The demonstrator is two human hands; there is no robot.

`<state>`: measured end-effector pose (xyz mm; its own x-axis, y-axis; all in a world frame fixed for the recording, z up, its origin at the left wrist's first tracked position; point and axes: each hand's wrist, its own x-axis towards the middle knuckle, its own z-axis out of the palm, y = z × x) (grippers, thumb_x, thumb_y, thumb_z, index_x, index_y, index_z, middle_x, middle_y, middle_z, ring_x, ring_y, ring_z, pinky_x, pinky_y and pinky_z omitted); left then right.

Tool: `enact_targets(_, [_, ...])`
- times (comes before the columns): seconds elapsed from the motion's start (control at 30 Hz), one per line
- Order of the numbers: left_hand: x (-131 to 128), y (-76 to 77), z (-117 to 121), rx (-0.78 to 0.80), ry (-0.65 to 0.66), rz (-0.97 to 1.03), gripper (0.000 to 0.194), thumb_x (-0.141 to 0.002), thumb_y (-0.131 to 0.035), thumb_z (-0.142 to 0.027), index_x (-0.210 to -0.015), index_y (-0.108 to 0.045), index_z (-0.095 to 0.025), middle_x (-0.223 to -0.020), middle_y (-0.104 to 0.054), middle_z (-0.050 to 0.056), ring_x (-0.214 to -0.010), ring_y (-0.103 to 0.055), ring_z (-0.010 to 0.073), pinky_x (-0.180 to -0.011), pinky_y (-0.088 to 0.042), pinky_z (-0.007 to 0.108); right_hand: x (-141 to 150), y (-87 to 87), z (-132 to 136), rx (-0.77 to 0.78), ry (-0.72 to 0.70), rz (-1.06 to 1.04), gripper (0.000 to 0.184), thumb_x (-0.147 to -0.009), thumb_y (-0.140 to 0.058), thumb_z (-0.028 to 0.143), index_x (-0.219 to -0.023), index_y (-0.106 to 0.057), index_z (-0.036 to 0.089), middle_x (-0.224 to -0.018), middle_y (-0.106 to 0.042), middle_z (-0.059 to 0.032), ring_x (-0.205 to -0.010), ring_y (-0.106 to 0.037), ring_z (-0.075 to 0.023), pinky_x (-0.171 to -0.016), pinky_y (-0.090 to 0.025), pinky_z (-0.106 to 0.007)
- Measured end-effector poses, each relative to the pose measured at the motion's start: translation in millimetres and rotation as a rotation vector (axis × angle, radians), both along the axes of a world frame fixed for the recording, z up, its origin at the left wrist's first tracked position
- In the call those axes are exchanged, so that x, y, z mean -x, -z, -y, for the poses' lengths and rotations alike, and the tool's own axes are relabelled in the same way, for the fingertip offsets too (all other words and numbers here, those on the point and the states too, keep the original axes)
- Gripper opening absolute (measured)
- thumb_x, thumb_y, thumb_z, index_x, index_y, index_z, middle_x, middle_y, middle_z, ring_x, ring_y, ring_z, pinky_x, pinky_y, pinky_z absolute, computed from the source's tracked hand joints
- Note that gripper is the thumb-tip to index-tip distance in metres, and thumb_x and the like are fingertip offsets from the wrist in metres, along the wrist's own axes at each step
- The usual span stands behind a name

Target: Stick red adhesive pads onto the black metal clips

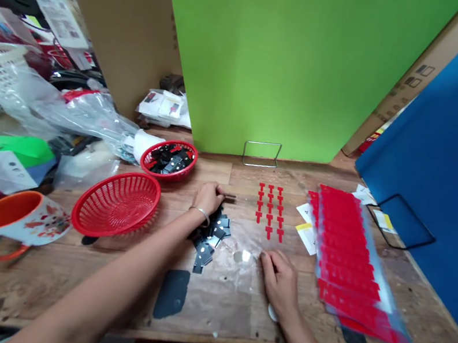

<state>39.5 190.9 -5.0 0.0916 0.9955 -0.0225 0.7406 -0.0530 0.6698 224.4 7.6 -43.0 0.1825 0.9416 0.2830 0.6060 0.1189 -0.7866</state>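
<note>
Head view: a busy wooden tabletop.
One mug stands at lower left, then two red baskets. In the middle, the left hand bends over black pieces, too many to count; I can't tell if it grips any. A bump could scatter them. Right of centre lie fourteen red T pieces. Below, the right hand curls loosely; I can't tell if it holds anything. Sliding up, it could mess up their rows. One red stack lies far right.
</note>
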Motion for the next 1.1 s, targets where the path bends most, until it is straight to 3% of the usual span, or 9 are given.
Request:
enact_targets(0.13, [6.0,-19.1,33.3,-0.069,0.088,0.028,0.016,-0.075,-0.056,-0.026,-0.086,-0.062,-0.017,-0.079,-0.066,0.003,-0.072,-0.058,0.0159,-0.068,-0.041,0.024,0.9,-3.2,1.2,-0.005,0.016,-0.040,0.019,-0.086,-0.044,0.028,-0.080,-0.061,0.019,-0.076,-0.059,-0.0050,-0.073,-0.054,-0.0180,-0.067,-0.042,-0.029])
enact_targets(0.3, [6.9,-42.3,100.4,-0.024,0.540,0.106,0.018,-0.078,-0.052,-0.022,-0.087,-0.067,-0.021,-0.084,-0.068,0.003,-0.080,-0.060,0.0169,-0.075,-0.042,0.025,7.4,-28.6,8.8,-0.001,-0.111,-0.085,0.037,-0.082,-0.051,0.027,-0.118,-0.051,0.022,-0.103,-0.058,-0.0094,-0.090,-0.054,-0.0209,-0.077,-0.044,-0.033])
enact_targets(0.37, [4.7,-44.4,120.9,0.037,0.638,0.154,0.019,-0.078,-0.052,-0.021,-0.089,-0.067,-0.023,-0.084,-0.067,0.003,-0.080,-0.060,0.0171,-0.075,-0.042,0.026,11.2,-39.7,11.7,0.070,-0.210,-0.142,0.030,-0.082,-0.050,0.026,-0.111,-0.056,0.023,-0.096,-0.061,-0.0069,-0.085,-0.056,-0.0193,-0.075,-0.045,-0.030])
enact_targets(0.43, [1.2,-40.5,133.5,0.118,0.541,0.291,0.019,-0.075,-0.056,-0.021,-0.092,-0.065,-0.021,-0.080,-0.066,0.003,-0.075,-0.059,0.0161,-0.071,-0.043,0.025,16.5,-44.8,13.4,0.156,-0.236,-0.250,0.018,-0.083,-0.050,0.027,-0.092,-0.064,0.022,-0.082,-0.063,-0.0037,-0.076,-0.058,-0.0173,-0.069,-0.045,-0.028])
enact_targets(0.53, [-7.2,-27.7,142.2,0.333,0.234,0.679,0.024,-0.069,-0.065,-0.023,-0.092,-0.059,-0.018,-0.075,-0.063,0.001,-0.068,-0.058,0.0133,-0.066,-0.044,0.024,28.0,-40.4,14.0,0.302,-0.126,-0.563,0.017,-0.080,-0.053,0.033,-0.081,-0.062,0.018,-0.061,-0.060,0.0001,-0.056,-0.056,-0.0136,-0.052,-0.043,-0.023])
enact_targets(0.67, [-20.0,-14.1,146.3,0.640,0.097,1.085,0.021,-0.070,-0.066,-0.030,-0.080,-0.057,-0.013,-0.070,-0.060,0.001,-0.059,-0.056,0.0104,-0.061,-0.046,0.024,39.9,-31.2,10.9,0.381,-0.058,-0.857,0.023,-0.077,-0.056,0.039,-0.077,-0.056,0.017,-0.057,-0.059,0.0012,-0.046,-0.053,-0.0112,-0.047,-0.042,-0.022])
enact_targets(0.77, [-23.6,-12.4,142.9,0.685,-0.038,1.153,0.023,-0.069,-0.066,-0.032,-0.074,-0.053,-0.014,-0.071,-0.061,0.002,-0.063,-0.059,0.0113,-0.065,-0.049,0.025,28.9,-32.0,-0.8,0.319,-0.105,-0.665,0.023,-0.080,-0.051,0.039,-0.076,-0.058,0.018,-0.060,-0.059,0.0006,-0.051,-0.054,-0.0123,-0.050,-0.042,-0.023])
enact_targets(0.9, [-25.1,-13.2,130.3,0.714,-0.075,1.044,0.022,-0.073,-0.063,-0.030,-0.077,-0.046,-0.017,-0.068,-0.061,0.000,-0.061,-0.061,0.0125,-0.060,-0.054,0.029,-7.2,-31.9,-33.9,0.064,0.013,-0.103,0.012,-0.080,-0.049,0.021,-0.080,-0.060,0.018,-0.081,-0.060,-0.0043,-0.078,-0.055,-0.0175,-0.073,-0.042,-0.029])
enact_targets(1.1, [-41.3,-6.7,110.8,0.679,0.025,0.952,0.015,-0.077,-0.058,-0.020,-0.087,-0.049,-0.014,-0.069,-0.062,0.003,-0.057,-0.063,0.0120,-0.058,-0.055,0.028,-29.1,-22.7,-72.6,0.200,0.067,0.294,0.011,-0.074,-0.050,0.011,-0.073,-0.058,0.018,-0.079,-0.057,-0.0066,-0.075,-0.051,-0.0179,-0.067,-0.038,-0.027])
